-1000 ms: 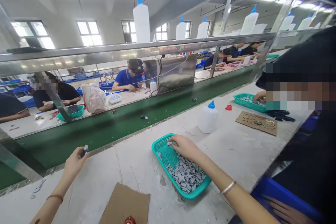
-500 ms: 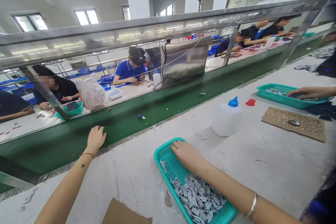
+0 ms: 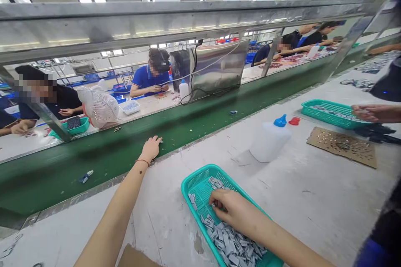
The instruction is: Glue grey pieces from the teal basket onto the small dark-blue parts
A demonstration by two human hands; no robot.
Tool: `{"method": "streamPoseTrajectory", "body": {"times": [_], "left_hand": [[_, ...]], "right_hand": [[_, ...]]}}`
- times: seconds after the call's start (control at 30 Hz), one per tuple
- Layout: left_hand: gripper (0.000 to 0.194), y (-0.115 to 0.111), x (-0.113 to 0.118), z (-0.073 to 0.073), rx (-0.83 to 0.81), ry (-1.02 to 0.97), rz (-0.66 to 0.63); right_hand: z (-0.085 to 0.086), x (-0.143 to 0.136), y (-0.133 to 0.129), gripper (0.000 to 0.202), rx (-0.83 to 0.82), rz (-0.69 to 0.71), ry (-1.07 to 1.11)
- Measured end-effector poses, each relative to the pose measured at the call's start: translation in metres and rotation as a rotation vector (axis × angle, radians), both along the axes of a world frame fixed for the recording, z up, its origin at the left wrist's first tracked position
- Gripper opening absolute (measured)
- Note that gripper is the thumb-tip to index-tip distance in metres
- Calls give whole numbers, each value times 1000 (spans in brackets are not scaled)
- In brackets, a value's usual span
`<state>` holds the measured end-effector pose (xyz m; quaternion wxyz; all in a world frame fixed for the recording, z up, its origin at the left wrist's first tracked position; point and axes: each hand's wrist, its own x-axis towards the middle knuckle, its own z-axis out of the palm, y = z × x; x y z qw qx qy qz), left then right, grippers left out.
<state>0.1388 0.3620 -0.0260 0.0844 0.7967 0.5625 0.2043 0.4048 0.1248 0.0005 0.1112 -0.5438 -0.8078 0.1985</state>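
Note:
My left hand reaches over the near edge of the green conveyor belt, its fingers at a small light piece on the belt; how they hold it is too small to tell. Inside the turquoise basket, my right hand has its fingers curled together around a small light piece, mostly hidden. Many small grey pieces lie heaped below that hand, and a few more lie above it.
A white bottle with a blue cap stands right of the basket, near a red cap. Farther right are a cardboard sheet, another turquoise basket and a person's hand. A metal rail crosses above the belt.
My left hand has moved right along the belt edge. My right hand has drawn back from the basket's far rim, its fingers now curled. More grey pieces show near the far end.

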Motion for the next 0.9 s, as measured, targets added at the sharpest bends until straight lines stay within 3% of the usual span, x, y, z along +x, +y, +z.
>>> {"method": "streamPoseTrajectory", "body": {"times": [0.13, 0.27, 0.43, 0.63, 0.77, 0.9], "left_hand": [[35, -12, -13, 5, -118, -230, 79], [36, -46, -34, 15, -232, -576, 150], [27, -127, -63, 25, -454, -1044, 145], [31, -234, -98, 28, -677, -1400, 180], [34, -283, -113, 22, -739, -1514, 209], [33, -318, -119, 9, -712, -1545, 190]], "right_hand": [[-2, -3, -6, 21, 34, -62, -85], [-7, -4, -12, 26, 65, -74, -136], [-11, -5, -16, 27, 114, -52, -201], [-13, -13, -15, 23, 210, -93, -283], [-13, -17, -12, 31, 197, -120, -242], [1, -23, -17, 29, 201, -151, -188]]}}
